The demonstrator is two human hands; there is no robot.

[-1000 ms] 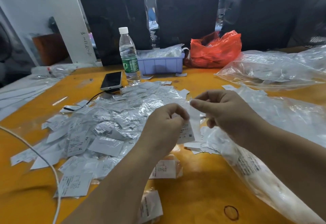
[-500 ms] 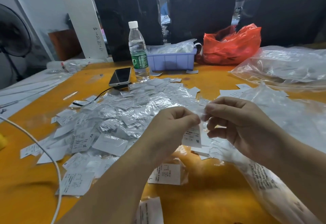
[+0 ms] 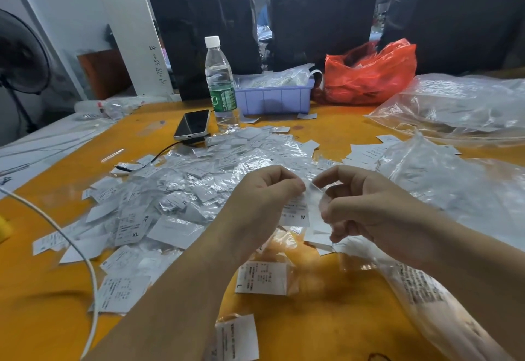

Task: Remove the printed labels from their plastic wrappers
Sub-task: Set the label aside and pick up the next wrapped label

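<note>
Over the orange table (image 3: 326, 329), my left hand (image 3: 267, 198) pinches the top of a white printed label marked M (image 3: 297, 213). My right hand (image 3: 366, 204) pinches the label's clear plastic wrapper (image 3: 316, 200) at its top edge, right beside the left fingertips. The two hands almost touch. A large heap of wrapped labels (image 3: 181, 187) lies to the left of my hands. Loose labels lie close by, one marked L (image 3: 262, 277) below my hands and another (image 3: 238, 338) at the near edge.
At the back stand a water bottle (image 3: 220, 82), a phone (image 3: 193, 124) with a cable, a purple bin (image 3: 274, 96) and a red bag (image 3: 369, 73). Big clear plastic bags (image 3: 460, 105) fill the right side. A white cable (image 3: 71, 235) curves across the left.
My hands have come closer together and the right fingers now pinch the wrapper beside the left fingertips. The view has shifted a little, so the table's objects sit further right.
</note>
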